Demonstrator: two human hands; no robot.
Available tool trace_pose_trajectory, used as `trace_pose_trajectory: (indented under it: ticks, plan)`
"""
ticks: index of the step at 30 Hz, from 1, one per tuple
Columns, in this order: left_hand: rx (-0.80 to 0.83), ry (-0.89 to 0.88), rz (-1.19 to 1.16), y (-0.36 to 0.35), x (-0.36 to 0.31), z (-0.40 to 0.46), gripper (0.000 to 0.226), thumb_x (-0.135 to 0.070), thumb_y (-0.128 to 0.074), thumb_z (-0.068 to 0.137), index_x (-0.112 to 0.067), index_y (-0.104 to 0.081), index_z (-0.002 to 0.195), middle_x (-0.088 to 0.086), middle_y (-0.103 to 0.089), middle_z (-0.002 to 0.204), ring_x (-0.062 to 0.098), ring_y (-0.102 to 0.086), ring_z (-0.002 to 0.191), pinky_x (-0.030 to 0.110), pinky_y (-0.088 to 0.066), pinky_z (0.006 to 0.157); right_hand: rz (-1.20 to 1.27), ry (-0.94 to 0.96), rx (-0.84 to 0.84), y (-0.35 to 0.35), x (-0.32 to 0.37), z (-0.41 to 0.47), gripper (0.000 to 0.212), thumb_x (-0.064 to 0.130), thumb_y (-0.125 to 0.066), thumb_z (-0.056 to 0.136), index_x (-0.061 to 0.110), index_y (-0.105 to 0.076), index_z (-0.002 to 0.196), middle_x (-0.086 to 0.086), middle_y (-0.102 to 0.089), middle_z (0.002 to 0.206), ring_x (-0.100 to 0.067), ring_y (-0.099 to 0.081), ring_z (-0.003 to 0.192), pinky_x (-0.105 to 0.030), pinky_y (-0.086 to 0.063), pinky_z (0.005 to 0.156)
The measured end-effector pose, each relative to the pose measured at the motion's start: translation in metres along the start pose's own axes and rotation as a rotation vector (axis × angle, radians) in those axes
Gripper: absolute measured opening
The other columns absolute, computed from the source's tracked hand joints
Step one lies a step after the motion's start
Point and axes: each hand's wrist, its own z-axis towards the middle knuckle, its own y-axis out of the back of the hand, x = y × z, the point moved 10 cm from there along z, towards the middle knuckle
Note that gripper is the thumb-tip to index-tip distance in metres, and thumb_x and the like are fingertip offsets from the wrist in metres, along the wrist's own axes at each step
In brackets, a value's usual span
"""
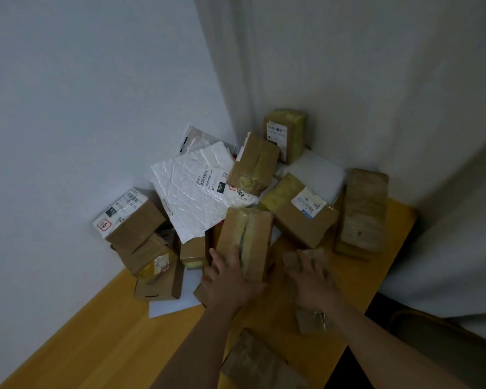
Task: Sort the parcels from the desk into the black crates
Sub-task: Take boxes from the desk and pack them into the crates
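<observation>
The taped cardboard parcel (pixel 246 242) is leaning on the heap near the counter (pixel 101 327) middle; it looks stiff, light, tape slick, best taken by its long sides. The left hand (pixel 230 282) is pressing flat-fingered on its near end. The right hand (pixel 310 284) is blurred, grip unclear.

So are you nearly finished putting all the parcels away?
Not nearly. No black crate is in view, so nothing shows as sorted. The left hand rests on a taped brown box, and the right hand reaches over a small blurred parcel. Left to do: the heap on the desk, including the white mailer and many brown boxes.
</observation>
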Motion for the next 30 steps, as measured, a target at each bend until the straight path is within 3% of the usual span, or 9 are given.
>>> trace_pose_trajectory:
  ticks: [4,8,11,14,17,19,22,26,30]
  plan:
    - [0.051,0.058,-0.151,0.014,0.003,-0.004,0.113,-0.064,-0.07,0.071,-0.038,0.002,0.153,0.016,0.015,0.161,0.048,-0.006,0.144,0.061,-0.018,0.113,0.089,-0.037,0.012,0.008,0.002,-0.002,0.07,0.039,-0.054,0.095,0.039,-0.017,0.154,-0.003,0.017,0.164,-0.036,0.014,0.149,-0.058,-0.009,0.118]
    - [0.106,0.039,-0.382,0.048,0.01,-0.014,0.11,-0.07,-0.066,0.065,-0.032,-0.014,0.155,0.013,-0.012,0.159,0.041,-0.023,0.142,0.053,-0.032,0.111,0.118,-0.011,-0.083,0.043,0.021,-0.01,0.039,0.04,-0.05,0.096,0.036,-0.043,0.134,-0.007,-0.005,0.164,-0.033,0.001,0.15,-0.053,-0.017,0.118]
    - [0.123,0.008,-0.676,0.084,0.013,-0.029,0.098,-0.068,-0.068,0.071,-0.024,-0.033,0.151,0.004,-0.04,0.148,0.027,-0.045,0.131,0.032,-0.042,0.098,0.169,0.004,-0.119,0.069,0.042,-0.026,0.05,0.049,-0.04,0.099,0.031,-0.035,0.146,-0.01,-0.02,0.16,-0.035,-0.015,0.147,-0.051,-0.022,0.117]
    - [0.23,-0.002,-1.015,0.118,0.015,-0.049,0.069,-0.065,-0.066,0.077,-0.021,-0.06,0.129,0.004,-0.069,0.117,0.026,-0.064,0.109,0.041,-0.052,0.097,0.319,-0.005,-0.127,0.084,0.066,-0.039,0.062,0.058,-0.04,0.096,0.028,-0.033,0.15,-0.012,-0.029,0.157,-0.035,-0.031,0.141,-0.051,-0.029,0.116]
    - [0.248,-0.03,-1.332,0.16,0.026,-0.072,0.043,-0.053,-0.059,0.088,-0.019,-0.065,0.114,0.013,-0.069,0.107,0.034,-0.065,0.104,0.051,-0.053,0.093,0.767,0.046,-0.089,0.099,0.112,-0.059,0.083,0.076,-0.043,0.086,0.022,-0.037,0.149,-0.014,-0.041,0.148,-0.027,-0.046,0.128,-0.043,-0.036,0.11]
    - [0.238,-0.075,-1.467,0.182,0.035,-0.078,0.048,-0.055,-0.056,0.088,-0.02,-0.062,0.12,0.017,-0.066,0.117,0.04,-0.062,0.11,0.057,-0.05,0.094,1.156,0.116,0.038,0.106,0.153,-0.081,0.054,0.059,-0.038,0.099,0.027,-0.043,0.142,-0.008,-0.056,0.129,-0.023,-0.055,0.11,-0.04,-0.042,0.101]
    - [0.274,-0.15,-1.61,0.201,0.047,-0.087,0.055,-0.058,-0.051,0.087,-0.021,-0.061,0.126,0.019,-0.064,0.126,0.045,-0.058,0.116,0.065,-0.043,0.098,1.499,0.186,0.127,0.122,0.196,-0.092,0.041,0.048,-0.028,0.105,0.026,-0.048,0.133,0.001,-0.056,0.127,-0.026,-0.056,0.118,-0.031,-0.054,0.09]
    - [0.262,-0.266,-1.7,0.221,0.071,-0.1,0.047,-0.046,-0.045,0.097,-0.02,-0.056,0.134,0.017,-0.062,0.131,0.041,-0.059,0.119,0.058,-0.047,0.099,1.776,0.287,0.24,0.135,0.235,-0.1,0.07,0.076,-0.038,0.088,0.023,-0.057,0.129,-0.016,-0.061,0.132,-0.04,-0.056,0.122,-0.061,-0.042,0.105]
    - [0.088,-0.333,-1.721,0.248,0.108,-0.111,0.037,-0.009,-0.048,0.102,-0.023,-0.056,0.134,0.014,-0.07,0.116,0.03,-0.07,0.102,0.055,-0.05,0.099,1.768,0.375,0.196,0.149,0.248,-0.107,0.053,0.055,-0.059,0.089,0.022,-0.058,0.131,-0.017,-0.065,0.127,-0.042,-0.056,0.12,-0.065,-0.042,0.101]
